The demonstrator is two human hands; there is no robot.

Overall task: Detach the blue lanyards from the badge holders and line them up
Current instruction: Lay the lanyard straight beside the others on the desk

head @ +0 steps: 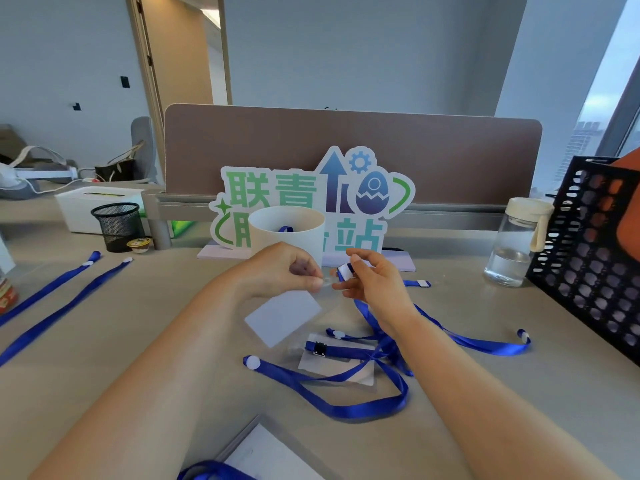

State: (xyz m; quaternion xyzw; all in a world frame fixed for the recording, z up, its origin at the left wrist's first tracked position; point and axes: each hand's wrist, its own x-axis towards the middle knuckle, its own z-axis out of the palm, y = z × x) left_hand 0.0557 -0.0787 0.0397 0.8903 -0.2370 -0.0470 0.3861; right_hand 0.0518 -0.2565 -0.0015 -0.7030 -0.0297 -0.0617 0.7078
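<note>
Left hand [287, 268]: we pinch the badge holder [282, 317], which hangs below our fingers.
Right hand [372, 277]: we pinch the lanyard [345, 270] at its clip end.

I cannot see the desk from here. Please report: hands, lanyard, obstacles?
Left hand pinches badge holder top; right hand pinches lanyard clip. Two lanyards lie lined up far left. Tangled lanyards and second holder lie below the hands.

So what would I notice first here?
The left hand pinches a clear badge holder and the right hand grips a blue lanyard, mid-desk. Behind them stands a colourful sign with an egg. Two straightened lanyards lie at far left.
</note>
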